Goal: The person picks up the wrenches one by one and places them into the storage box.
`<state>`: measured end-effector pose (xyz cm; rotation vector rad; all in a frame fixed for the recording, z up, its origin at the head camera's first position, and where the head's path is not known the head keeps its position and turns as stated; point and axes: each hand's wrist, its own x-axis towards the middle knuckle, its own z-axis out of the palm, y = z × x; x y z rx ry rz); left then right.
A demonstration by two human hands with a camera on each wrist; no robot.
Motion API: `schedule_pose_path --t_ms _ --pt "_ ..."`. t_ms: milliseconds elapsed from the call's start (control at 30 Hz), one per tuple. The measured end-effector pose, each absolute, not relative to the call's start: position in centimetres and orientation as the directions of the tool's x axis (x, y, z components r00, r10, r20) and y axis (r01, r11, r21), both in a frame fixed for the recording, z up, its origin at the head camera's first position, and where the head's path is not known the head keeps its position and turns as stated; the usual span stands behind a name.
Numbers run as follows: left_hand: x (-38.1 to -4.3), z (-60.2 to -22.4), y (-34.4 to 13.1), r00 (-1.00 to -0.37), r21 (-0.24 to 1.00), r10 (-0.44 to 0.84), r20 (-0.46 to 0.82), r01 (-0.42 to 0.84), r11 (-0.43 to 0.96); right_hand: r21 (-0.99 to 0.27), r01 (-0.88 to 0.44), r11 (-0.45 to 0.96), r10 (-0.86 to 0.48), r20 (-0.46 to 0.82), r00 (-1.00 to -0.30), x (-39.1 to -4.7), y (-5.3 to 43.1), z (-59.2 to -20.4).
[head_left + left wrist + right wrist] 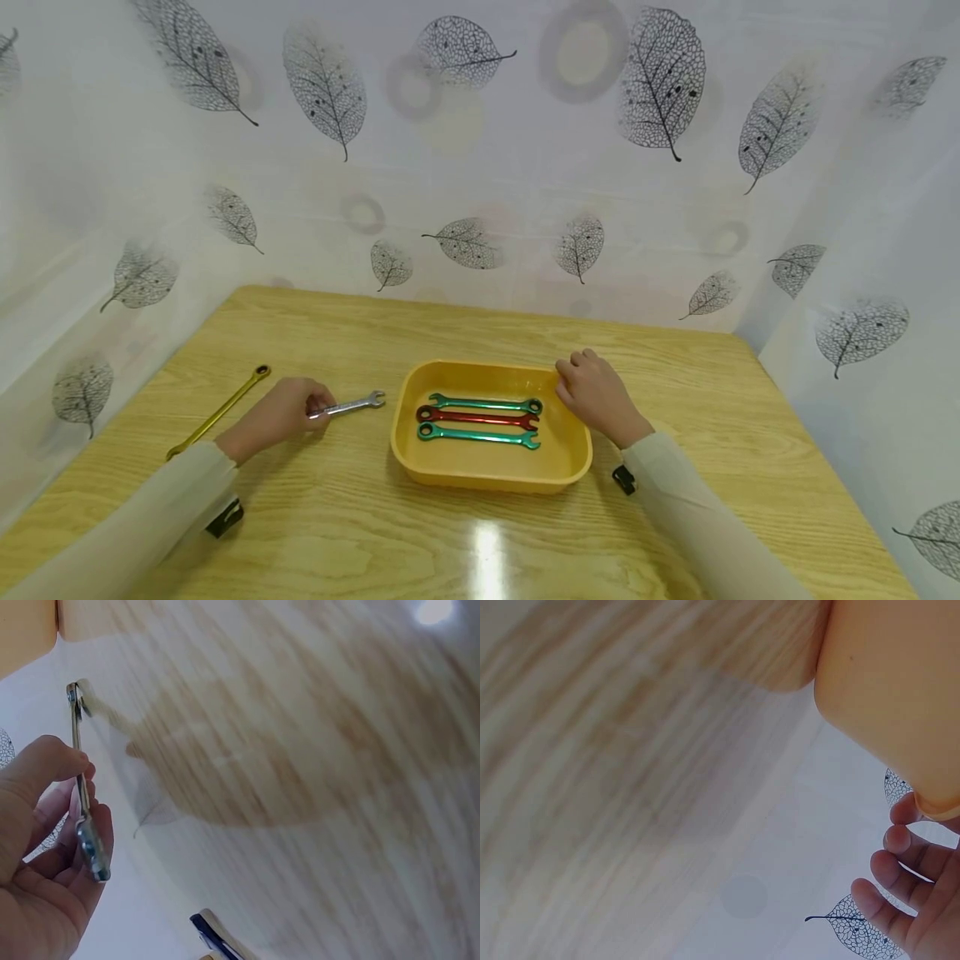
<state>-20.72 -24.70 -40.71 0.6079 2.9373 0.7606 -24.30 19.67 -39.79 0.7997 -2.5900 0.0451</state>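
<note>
Between thumb and fingers my left hand (288,410) pinches a silver wrench (348,407), its open end pointing right toward the yellow tray (491,481). The left wrist view shows this wrench (78,727) held along the fingertips, above the table. At the tray's far right corner my right hand (597,397) grips the rim. A curled finger touches the lip (939,810) in the right wrist view; the thumb is hidden there. Inside the tray lie a green wrench (483,405), a red wrench (480,417) and a second green wrench (480,436), roughly parallel.
A long yellow wrench (217,415) lies slanted on the wooden table (360,533), left of my left hand. Pale curtains (480,183) printed with leaves hang behind the table and along its sides. Light glares off the tabletop in front of the tray.
</note>
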Motion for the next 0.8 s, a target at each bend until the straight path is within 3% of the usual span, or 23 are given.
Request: schedule_pose_path --t_ms 800 --pt "-21.27 -41.16 -24.71 -0.939 0.492 0.316 0.136 0.341 0.801 0.088 -0.541 0.836 -0.526 0.407 -0.746 -24.39 19.65 -39.93"
